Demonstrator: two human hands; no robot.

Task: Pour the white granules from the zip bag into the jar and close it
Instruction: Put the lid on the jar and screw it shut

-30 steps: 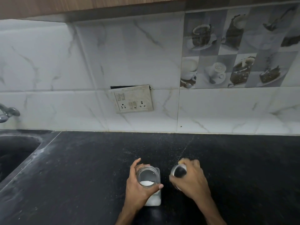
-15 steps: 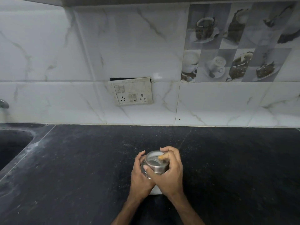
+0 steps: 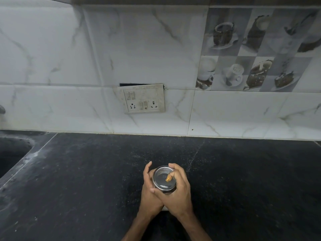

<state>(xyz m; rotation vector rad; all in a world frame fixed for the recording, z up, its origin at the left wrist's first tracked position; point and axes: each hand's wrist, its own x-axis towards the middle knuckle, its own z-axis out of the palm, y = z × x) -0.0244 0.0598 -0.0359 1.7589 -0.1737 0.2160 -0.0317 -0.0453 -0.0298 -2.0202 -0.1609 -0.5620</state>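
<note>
The jar stands on the black counter (image 3: 86,180) near the front edge, almost wholly hidden by my hands; only a pale sliver of its base (image 3: 165,208) shows below them. A shiny metal lid (image 3: 163,180) sits on top of the jar. My left hand (image 3: 149,193) wraps around the jar's left side. My right hand (image 3: 177,193) grips the lid from the right, fingers curled over its rim. The zip bag is not in view.
A dark sink (image 3: 12,153) is sunk into the counter at the far left, with a tap tip (image 3: 2,109) above it. A switch and socket plate (image 3: 142,99) hangs on the marble-tiled wall behind.
A second ago my right hand held the lid beside the open jar. It has since brought the lid onto the jar's mouth, and both hands now close around the jar and lid.
</note>
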